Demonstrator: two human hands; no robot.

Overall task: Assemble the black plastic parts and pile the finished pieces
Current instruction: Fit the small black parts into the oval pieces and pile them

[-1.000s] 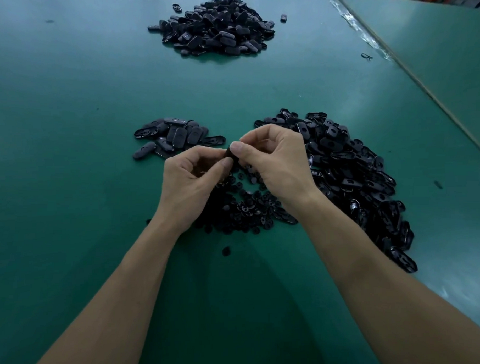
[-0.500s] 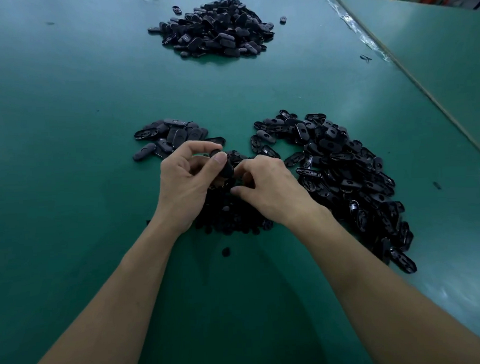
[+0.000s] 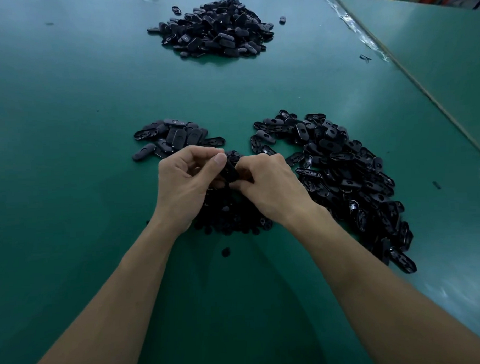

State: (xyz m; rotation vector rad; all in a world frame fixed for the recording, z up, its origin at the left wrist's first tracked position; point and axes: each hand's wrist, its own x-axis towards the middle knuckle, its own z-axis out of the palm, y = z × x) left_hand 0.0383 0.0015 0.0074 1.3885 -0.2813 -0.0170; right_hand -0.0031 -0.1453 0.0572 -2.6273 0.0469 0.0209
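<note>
Green worktop (image 3: 81, 119) is showing a smooth, faintly glossy mat surface, and a seam is running along its edge at 2 o'clock. The largest heap (image 3: 347, 178), at 3 o'clock of the hands, is lying as loose glossy black oval shells, many open side up with moulded ribs showing. A far pile (image 3: 211, 27) at 12 o'clock is sitting well apart, mostly matte closed backs up. A low heap of small round parts (image 3: 229, 217) is lying directly under the hands. A smaller pile (image 3: 174, 137) at 11 o'clock, judged to be the finished pieces, is lying flat, smooth backs up. The left hand (image 3: 184, 181) is pinching an oval shell (image 3: 231, 170) between thumb and curled fingers, just above the round parts. The right hand (image 3: 271, 186) is curling in and gripping the shell's near end; whether a small insert is sitting between its fingertips cannot be told. Step judged: fitting an insert into a shell, mid-assembly. The next move is calling for a firm, squarely aligned press until the hard plastic seats, then a short carry to the 11 o'clock pile. One stray round part (image 3: 225, 252) is lying at 6 o'clock.
</note>
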